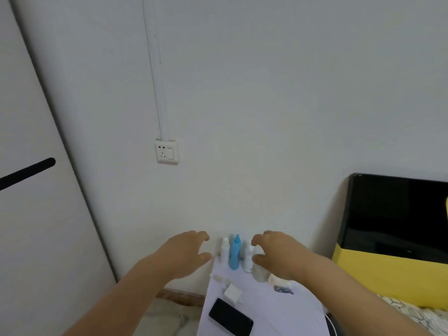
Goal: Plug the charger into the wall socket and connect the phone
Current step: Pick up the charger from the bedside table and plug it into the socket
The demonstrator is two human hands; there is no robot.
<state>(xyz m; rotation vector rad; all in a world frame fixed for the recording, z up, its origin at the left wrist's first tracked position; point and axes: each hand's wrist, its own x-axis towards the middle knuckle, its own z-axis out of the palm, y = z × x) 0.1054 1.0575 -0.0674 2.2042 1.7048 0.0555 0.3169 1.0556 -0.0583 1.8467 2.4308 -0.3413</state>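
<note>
A white wall socket [166, 152] with a switch sits on the wall, upper left of centre. On a small white table [278, 314] lie a white charger block [232, 292] and, nearer to me, a black phone [230, 316] face up. A thin white cable [332, 323] hangs off the table's right edge. My left hand [186, 253] hovers left of the table's far end, fingers spread, holding nothing. My right hand [276, 253] hovers over the far right of the table, fingers also apart and empty.
Three small bottles, two white and one blue [235, 254], stand at the table's far edge between my hands. A white door with a black handle [26, 173] is on the left. A black and yellow headboard [392, 229] and bedding are on the right.
</note>
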